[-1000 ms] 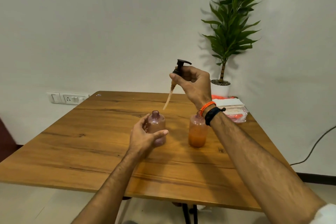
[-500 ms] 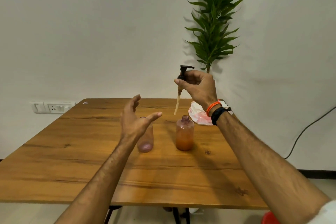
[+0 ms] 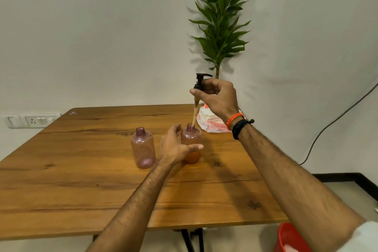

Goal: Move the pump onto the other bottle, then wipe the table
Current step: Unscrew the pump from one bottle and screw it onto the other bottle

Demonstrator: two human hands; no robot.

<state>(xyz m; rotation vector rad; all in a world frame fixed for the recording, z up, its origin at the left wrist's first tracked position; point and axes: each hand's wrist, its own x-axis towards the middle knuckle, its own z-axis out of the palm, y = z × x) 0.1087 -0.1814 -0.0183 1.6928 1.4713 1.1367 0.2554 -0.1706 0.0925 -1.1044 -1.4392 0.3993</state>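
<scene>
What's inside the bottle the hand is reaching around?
Orange liquid fills the lower part of the bottle, and the pump tube's tip is dipping into its neck. The left hand covers part of its side, so the exact liquid level is hidden.

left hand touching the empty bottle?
Apart. Head view shows bare table between the left hand and the empty bottle.

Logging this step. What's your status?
Right hand pinching pump, tube tip at orange bottle mouth. Left hand open beside it. Nothing blocking.
</scene>
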